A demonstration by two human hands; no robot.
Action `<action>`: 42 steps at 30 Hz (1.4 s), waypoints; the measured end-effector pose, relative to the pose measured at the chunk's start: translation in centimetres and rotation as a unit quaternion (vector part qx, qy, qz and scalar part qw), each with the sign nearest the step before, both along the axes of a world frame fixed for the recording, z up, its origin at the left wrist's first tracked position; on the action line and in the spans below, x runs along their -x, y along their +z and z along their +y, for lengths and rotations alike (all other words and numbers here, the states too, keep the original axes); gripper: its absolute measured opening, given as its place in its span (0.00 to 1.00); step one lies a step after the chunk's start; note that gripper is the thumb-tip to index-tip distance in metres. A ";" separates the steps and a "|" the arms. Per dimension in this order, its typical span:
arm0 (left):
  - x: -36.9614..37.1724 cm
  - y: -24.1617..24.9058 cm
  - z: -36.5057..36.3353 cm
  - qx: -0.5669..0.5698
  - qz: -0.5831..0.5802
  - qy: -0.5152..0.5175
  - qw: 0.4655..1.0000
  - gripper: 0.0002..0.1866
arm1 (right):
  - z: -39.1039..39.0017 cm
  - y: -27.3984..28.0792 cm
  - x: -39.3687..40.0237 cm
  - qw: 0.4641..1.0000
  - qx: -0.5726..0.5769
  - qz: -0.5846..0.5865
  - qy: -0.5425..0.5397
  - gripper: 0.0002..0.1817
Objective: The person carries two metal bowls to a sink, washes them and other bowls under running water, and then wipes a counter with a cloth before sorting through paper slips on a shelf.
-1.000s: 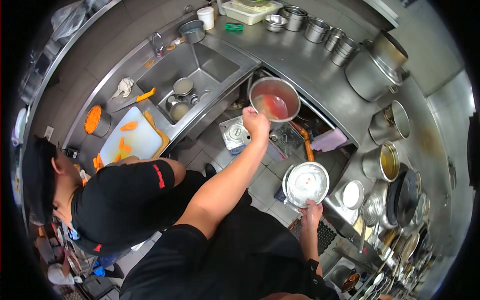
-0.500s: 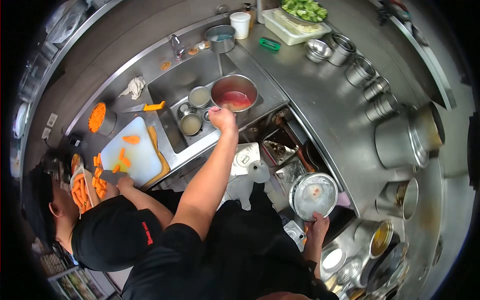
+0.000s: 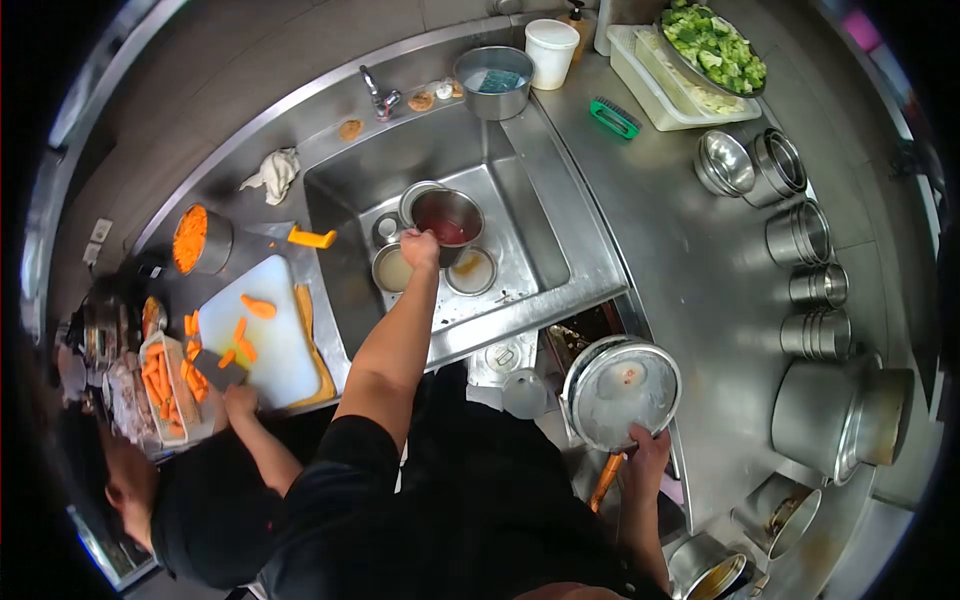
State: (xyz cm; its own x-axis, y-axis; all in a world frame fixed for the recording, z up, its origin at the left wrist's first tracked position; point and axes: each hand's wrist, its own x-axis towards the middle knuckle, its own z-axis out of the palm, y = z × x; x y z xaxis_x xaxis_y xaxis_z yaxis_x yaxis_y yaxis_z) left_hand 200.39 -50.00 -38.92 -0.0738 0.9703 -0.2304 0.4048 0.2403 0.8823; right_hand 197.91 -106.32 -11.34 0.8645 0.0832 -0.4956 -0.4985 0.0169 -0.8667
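Note:
My left hand (image 3: pixel 421 250) is closed on the near-left rim of a metal pot (image 3: pixel 472 207) with red liquid in it, low in the sink. Round metal containers of cloudy liquid stand around the pot; one container (image 3: pixel 391 268) is just left of my hand and another (image 3: pixel 470 272) below the pot. On the right, my right hand (image 3: pixel 648 450) grips the near rim of a round metal pan (image 3: pixel 624 396) with a cloudy, whitish inside and a small reddish spot. The pan is held by the counter's edge. An orange stick-like thing (image 3: pixel 605 482) shows just below it.
A co-worker's hand (image 3: pixel 240 402) is by a broad blade (image 3: pixel 218 370) at a white cutting board (image 3: pixel 262 330) with carrot pieces. A yellow-handled knife (image 3: pixel 312 238) lies left of the sink (image 3: pixel 340 300). Stacked metal bowls (image 3: pixel 725 163), a green brush (image 3: pixel 615 118) and broccoli (image 3: pixel 712 50) occupy the right counter.
The pot with red liquid has gone down and left into the sink with my left hand, and a container below it now shows. My right hand still holds the pan. The view has shifted.

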 end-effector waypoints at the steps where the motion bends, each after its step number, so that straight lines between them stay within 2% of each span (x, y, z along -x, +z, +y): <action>1: -1.3 -1.8 1.3 0.007 0.002 -0.005 1.000 0.12 | 1.4 -0.1 -0.4 1.000 0.012 -0.013 -0.002 0.21; 3: -3.7 -5.1 2.7 0.074 -0.055 -0.079 0.993 0.12 | 5.0 0.8 -0.5 0.999 0.034 -0.016 -0.018 0.21; 7: -7.4 -10.3 4.5 0.137 -0.135 -0.126 0.973 0.13 | 8.9 -0.6 -1.2 0.999 0.027 0.001 -0.036 0.22; 8: -8.0 -11.2 4.2 0.170 -0.204 -0.131 0.955 0.12 | 9.7 -0.9 -1.5 0.999 0.024 0.003 -0.026 0.22; 11: -9.9 -14.5 4.5 0.148 -0.176 -0.162 0.960 0.12 | 12.2 -2.2 -2.6 1.000 0.023 0.017 0.004 0.21; 12: -10.1 -15.0 5.0 0.063 -0.123 -0.198 0.970 0.11 | 14.1 -1.9 -3.1 0.999 0.030 0.018 0.010 0.22; 13: -9.6 -15.3 5.3 0.064 -0.119 -0.195 0.971 0.11 | 15.4 -1.7 -3.2 0.999 0.036 0.021 0.017 0.23; 15: -9.6 -14.0 4.8 0.196 -0.177 -0.180 0.948 0.12 | 16.4 -3.5 -3.8 0.999 0.027 0.023 0.030 0.22; 17: -9.4 -14.0 4.6 0.202 -0.168 -0.168 0.950 0.14 | 18.0 -4.4 -4.4 0.999 0.015 0.022 0.044 0.21; 19: -8.9 -15.3 4.2 0.235 -0.180 -0.198 0.934 0.15 | 20.2 -4.7 -5.3 0.998 -0.014 0.027 0.052 0.19; 21: -8.5 -17.1 5.0 0.239 -0.185 -0.190 0.934 0.11 | 21.2 -5.2 -6.0 0.997 -0.008 0.028 0.071 0.20; 22: -8.2 -18.8 6.6 0.083 0.018 -0.357 0.930 0.13 | 22.0 -5.2 -6.5 0.997 -0.011 0.026 0.075 0.21; 23: -7.9 -19.6 7.8 -0.078 0.222 -0.491 0.839 0.15 | 22.6 -5.3 -6.8 0.996 -0.013 0.026 0.079 0.22; 24: -8.0 -16.6 8.5 -0.053 0.191 -0.399 0.895 0.22 | 23.2 -5.4 -7.2 0.996 -0.020 0.018 0.085 0.24; 25: -8.6 -10.2 9.6 -0.124 0.150 -0.326 0.925 0.24 | 23.4 -6.3 -7.6 0.996 -0.023 0.020 0.088 0.24; 26: -9.2 -3.1 10.7 -0.193 0.107 -0.250 0.943 0.25 | 23.2 -7.7 -8.0 0.995 -0.024 0.007 0.093 0.24; 27: -9.7 6.5 11.4 -0.204 0.000 -0.220 0.954 0.25 | 23.3 -8.3 -8.4 0.995 -0.024 -0.007 0.098 0.24; 28: -10.3 10.2 13.4 -0.324 -0.012 -0.214 0.922 0.31 | 24.8 -7.6 -8.8 0.996 -0.030 0.005 0.089 0.23; 30: -11.7 16.3 16.2 -0.432 0.038 -0.202 0.878 0.38 | 26.7 -7.2 -9.8 0.993 -0.014 0.034 0.110 0.22; 31: -12.4 16.2 17.6 -0.433 0.040 -0.201 0.878 0.38 | 27.7 -7.1 -10.3 0.990 0.003 0.059 0.129 0.22; 33: -13.4 15.7 19.8 -0.416 0.110 -0.280 0.858 0.42 | 30.2 -7.3 -10.8 0.988 0.024 0.062 0.136 0.19; 34: -13.4 14.5 19.7 -0.431 0.138 -0.323 0.831 0.38 | 31.0 -8.4 -10.9 0.989 0.032 0.062 0.133 0.19; 35: -13.1 13.4 19.8 -0.432 0.138 -0.322 0.831 0.38 | 31.9 -9.6 -11.1 0.989 0.040 0.062 0.129 0.19; 36: -12.4 13.0 19.3 -0.383 0.243 -0.443 0.773 0.35 | 32.9 -10.8 -11.4 0.989 0.040 0.063 0.131 0.19; 37: -11.8 12.1 19.1 -0.320 0.340 -0.551 0.691 0.32 | 33.7 -12.1 -11.7 0.986 0.050 0.066 0.145 0.19; 38: -11.6 11.3 19.3 -0.403 0.331 -0.520 0.677 0.25 | 34.6 -13.5 -11.8 0.983 0.060 0.070 0.158 0.18; 39: -11.7 12.2 19.6 -0.401 0.333 -0.520 0.677 0.25 | 35.9 -14.9 -11.9 0.983 0.059 0.072 0.159 0.18; 41: -12.4 15.5 19.9 -0.273 0.288 -0.501 0.770 0.26 | 38.6 -17.7 -11.9 0.980 0.064 0.068 0.176 0.18; 42: -12.6 16.1 20.4 -0.272 0.290 -0.498 0.770 0.26 | 40.2 -18.8 -11.9 0.978 0.067 0.056 0.187 0.17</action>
State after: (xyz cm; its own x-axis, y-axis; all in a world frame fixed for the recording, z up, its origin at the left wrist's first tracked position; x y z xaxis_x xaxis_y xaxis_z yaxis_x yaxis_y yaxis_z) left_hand 212.96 -29.63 -22.81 0.8330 0.5528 0.0215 0.5130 -0.7864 0.3442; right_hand 209.83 -66.15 -30.17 0.7259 0.3115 -0.6131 -0.5394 -0.2951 -0.7886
